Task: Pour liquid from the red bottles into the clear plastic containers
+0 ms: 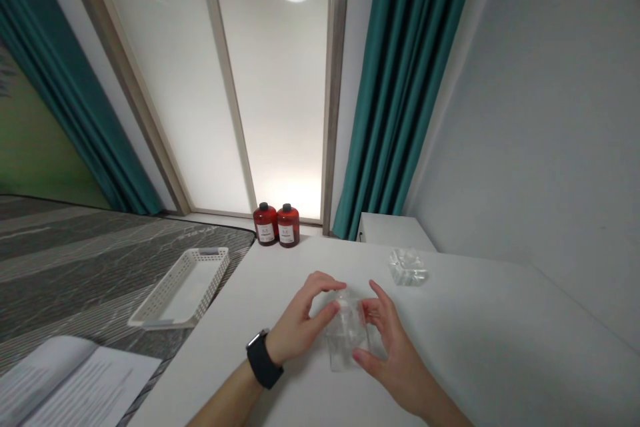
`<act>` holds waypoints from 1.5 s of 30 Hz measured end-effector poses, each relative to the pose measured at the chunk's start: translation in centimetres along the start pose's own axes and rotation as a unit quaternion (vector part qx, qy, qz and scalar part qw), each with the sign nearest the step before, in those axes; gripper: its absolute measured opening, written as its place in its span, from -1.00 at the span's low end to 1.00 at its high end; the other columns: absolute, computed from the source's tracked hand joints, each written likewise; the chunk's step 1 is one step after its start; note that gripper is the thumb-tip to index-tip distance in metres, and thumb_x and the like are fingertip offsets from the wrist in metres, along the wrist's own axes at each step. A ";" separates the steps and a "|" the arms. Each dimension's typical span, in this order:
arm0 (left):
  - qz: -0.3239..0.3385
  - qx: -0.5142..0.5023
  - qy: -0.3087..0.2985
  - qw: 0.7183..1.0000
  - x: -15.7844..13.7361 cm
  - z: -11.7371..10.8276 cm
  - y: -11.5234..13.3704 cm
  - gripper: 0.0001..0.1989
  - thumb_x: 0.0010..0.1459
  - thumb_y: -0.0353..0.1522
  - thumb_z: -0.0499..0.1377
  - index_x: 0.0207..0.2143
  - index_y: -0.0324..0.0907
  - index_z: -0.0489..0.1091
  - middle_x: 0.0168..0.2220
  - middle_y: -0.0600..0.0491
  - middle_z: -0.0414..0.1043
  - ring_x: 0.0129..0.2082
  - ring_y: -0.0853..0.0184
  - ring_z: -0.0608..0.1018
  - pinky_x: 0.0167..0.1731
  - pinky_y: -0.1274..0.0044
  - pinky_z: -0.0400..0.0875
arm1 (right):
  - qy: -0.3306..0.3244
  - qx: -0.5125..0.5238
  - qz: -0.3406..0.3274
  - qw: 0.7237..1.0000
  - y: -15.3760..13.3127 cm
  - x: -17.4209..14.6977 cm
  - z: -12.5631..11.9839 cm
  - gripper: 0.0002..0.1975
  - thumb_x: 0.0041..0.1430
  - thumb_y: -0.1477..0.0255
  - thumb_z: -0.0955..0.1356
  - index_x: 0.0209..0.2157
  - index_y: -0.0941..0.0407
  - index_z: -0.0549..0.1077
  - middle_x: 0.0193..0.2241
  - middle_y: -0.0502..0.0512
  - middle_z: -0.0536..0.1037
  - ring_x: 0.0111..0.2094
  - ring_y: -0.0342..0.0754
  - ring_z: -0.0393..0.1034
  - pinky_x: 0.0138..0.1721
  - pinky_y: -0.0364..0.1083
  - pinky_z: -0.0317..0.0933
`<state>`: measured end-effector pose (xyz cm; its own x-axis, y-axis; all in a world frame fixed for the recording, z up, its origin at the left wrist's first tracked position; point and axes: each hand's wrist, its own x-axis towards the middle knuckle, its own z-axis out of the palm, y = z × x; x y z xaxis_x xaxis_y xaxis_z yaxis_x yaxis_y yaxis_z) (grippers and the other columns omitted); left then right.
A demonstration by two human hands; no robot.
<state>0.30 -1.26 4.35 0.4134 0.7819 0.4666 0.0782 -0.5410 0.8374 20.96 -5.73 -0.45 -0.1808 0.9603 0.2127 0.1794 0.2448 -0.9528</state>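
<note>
A clear, square-sided bottle with a narrow top stands on the white table in front of me. My left hand is closed at its upper part, thumb and forefinger on either side of the neck; a dark watch is on that wrist. From the other side, my right hand grips the bottle's body, its thumb at the front and fingers behind. The far fingers of both hands are partly hidden. The see-through plastic makes the bottle's edges faint.
Behind my right hand lies a clear plastic piece. Two red bottles with black caps stand at the table's far left corner. Left of the table, a white basket and an open book lie on a grey striped surface.
</note>
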 end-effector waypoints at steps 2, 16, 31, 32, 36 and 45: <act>-0.003 0.000 -0.010 1.000 0.0 -0.3 0.4 -0.65 0.35 -0.14 0.01 0.01 -0.12 0.42 -0.11 -0.08 0.41 -0.05 0.14 0.44 0.03 0.25 0.32 | -0.012 0.027 -0.001 1.000 -0.1 0.0 0.0 -0.10 0.08 0.30 0.40 0.33 -0.04 -0.17 0.02 0.16 0.31 0.04 0.07 0.33 0.18 0.19 0.08; -0.034 -0.042 -0.019 0.998 -0.2 0.4 0.2 -0.53 0.23 -0.11 0.17 0.12 -0.12 0.30 -0.01 -0.10 0.42 0.00 0.12 0.45 0.06 0.26 0.32 | -0.010 0.018 0.014 1.000 -0.3 0.1 0.1 -0.16 0.11 0.35 0.39 0.32 -0.06 -0.11 0.06 0.19 0.33 0.07 0.08 0.34 0.13 0.18 0.18; -0.034 -0.071 0.038 0.996 0.2 0.7 -0.6 -0.67 0.24 -0.29 0.20 0.02 -0.16 0.26 -0.04 -0.11 0.45 0.00 0.17 0.48 0.04 0.31 0.32 | 0.032 -0.112 0.003 0.993 -1.0 -0.2 0.7 -0.20 0.04 0.46 0.37 0.28 -0.07 -0.01 0.11 0.14 0.30 0.14 0.09 0.26 0.18 0.18 0.14; -0.037 -0.063 0.048 0.996 0.2 0.6 -0.8 -0.64 0.22 -0.28 0.21 0.03 -0.16 0.25 0.00 -0.12 0.41 0.04 0.15 0.45 0.04 0.31 0.32 | 0.031 -0.108 0.007 0.994 -1.1 -0.2 0.6 -0.20 0.05 0.46 0.37 0.29 -0.06 -0.02 0.11 0.14 0.30 0.15 0.09 0.26 0.18 0.18 0.14; -0.050 -0.014 0.085 0.995 0.2 0.3 -1.4 -0.51 0.15 -0.30 0.26 0.09 -0.14 0.19 0.05 -0.12 0.31 0.06 0.14 0.40 0.00 0.32 0.33 | 0.042 -0.105 0.013 0.993 -1.0 -0.3 0.5 -0.20 0.06 0.44 0.37 0.29 -0.07 -0.02 0.10 0.15 0.32 0.14 0.11 0.27 0.18 0.21 0.13; 0.015 0.089 0.084 0.992 -0.1 1.3 0.4 -0.78 0.17 -0.42 0.19 -0.10 -0.14 0.38 -0.26 0.05 0.35 -0.22 0.27 0.43 -0.16 0.43 0.32 | 0.087 -0.156 -0.039 0.983 -0.3 0.3 1.0 -0.20 0.05 0.46 0.37 0.27 -0.10 -0.02 0.05 0.11 0.29 0.08 0.09 0.27 0.15 0.16 0.18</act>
<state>1.41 -1.96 4.25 0.2613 0.7973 0.5440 0.2340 -0.5992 0.7657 19.86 -5.67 -0.34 -0.0425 0.9389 0.3417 0.4652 0.3213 -0.8249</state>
